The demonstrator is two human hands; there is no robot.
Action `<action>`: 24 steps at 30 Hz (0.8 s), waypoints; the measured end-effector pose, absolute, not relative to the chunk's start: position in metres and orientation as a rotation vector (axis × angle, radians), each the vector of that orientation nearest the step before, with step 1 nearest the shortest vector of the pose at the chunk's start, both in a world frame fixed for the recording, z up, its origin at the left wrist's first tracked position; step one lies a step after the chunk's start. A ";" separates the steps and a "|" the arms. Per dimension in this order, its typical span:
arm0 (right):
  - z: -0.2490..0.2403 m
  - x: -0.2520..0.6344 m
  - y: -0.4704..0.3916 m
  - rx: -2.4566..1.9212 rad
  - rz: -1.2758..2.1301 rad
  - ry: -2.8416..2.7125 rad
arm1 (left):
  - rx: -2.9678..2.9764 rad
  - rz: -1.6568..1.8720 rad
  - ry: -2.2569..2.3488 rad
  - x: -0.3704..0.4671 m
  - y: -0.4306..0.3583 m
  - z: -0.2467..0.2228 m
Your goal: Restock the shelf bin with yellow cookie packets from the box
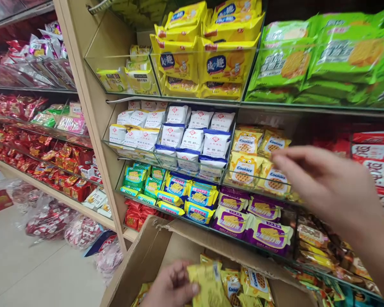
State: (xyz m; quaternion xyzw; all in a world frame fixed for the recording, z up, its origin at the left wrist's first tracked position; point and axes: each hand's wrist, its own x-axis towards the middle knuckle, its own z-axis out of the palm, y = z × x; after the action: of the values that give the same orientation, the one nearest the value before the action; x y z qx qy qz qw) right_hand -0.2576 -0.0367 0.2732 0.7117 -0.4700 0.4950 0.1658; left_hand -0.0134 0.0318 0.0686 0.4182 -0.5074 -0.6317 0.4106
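Note:
My left hand (173, 285) is low, at the open cardboard box (168, 249), its thumb and fingers closed on a yellow cookie packet (208, 283) seen from its plain back. More cookie packets (256, 283), with a biscuit printed on the front, lie loose in the box beside it. Higher up on the right, my right hand (329, 183) reaches across the shelf, thumb and fingertips brought together. Nothing shows between them. Just behind those fingertips stand yellow cookie packets (245, 168) in a clear-fronted shelf compartment; the hand partly covers the right-hand ones.
Above are yellow packs (227, 62) and large green packs (281, 55). White packets (190, 138) fill compartments to the left, with purple packs (265, 230) below. Clear panels edge the shelves. Bagged goods (48, 217) lie on the floor along the left shelving.

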 end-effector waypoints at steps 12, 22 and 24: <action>0.120 -0.215 0.029 2.569 2.019 -1.799 | 0.732 -1.552 -0.892 -0.050 0.023 0.122; 0.098 -0.223 0.047 2.315 2.212 -1.684 | 0.701 -1.718 -0.881 -0.055 0.034 0.135; 0.098 -0.224 0.048 2.324 2.475 -1.814 | 0.684 -1.697 -0.967 -0.055 0.033 0.131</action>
State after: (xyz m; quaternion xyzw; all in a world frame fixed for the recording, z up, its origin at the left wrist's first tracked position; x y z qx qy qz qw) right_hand -0.2242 0.0483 0.0983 0.5664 -0.4420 0.6032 -0.3465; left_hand -0.0549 0.0333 0.1315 0.2842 -0.4018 -0.7049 0.5108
